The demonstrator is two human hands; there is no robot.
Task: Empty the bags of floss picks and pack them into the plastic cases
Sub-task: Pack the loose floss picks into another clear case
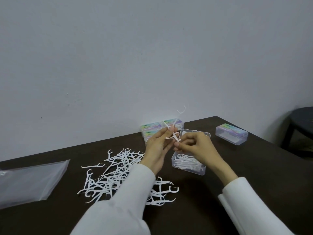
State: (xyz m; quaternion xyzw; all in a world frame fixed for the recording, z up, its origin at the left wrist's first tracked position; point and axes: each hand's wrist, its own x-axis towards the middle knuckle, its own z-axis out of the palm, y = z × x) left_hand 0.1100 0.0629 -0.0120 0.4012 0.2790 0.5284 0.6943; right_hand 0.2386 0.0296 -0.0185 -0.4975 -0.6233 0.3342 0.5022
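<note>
While both hands are raised above the dark worktop (237, 167), they work on a small cluster of floss picks (173, 133) held between them. Left hand (156, 150): fingers curled, pinching several picks at the fingertips, one pick sticking up past them. Right hand (194, 146): thumb and forefinger pinch the lower end of the same cluster. Directly under the right hand, open plastic case (188, 164), lid tipped up behind, partly filled with white picks. Under and left of the left forearm, loose pile of picks (118, 173) spread on the worktop. Further left, emptied clear bag (30, 180) lying flat. Beyond the hands, against the wall, stacked closed cases (152, 129) with coloured labels. Right of the right hand, well apart, another closed case (232, 134). White sleeves on both arms.
</note>
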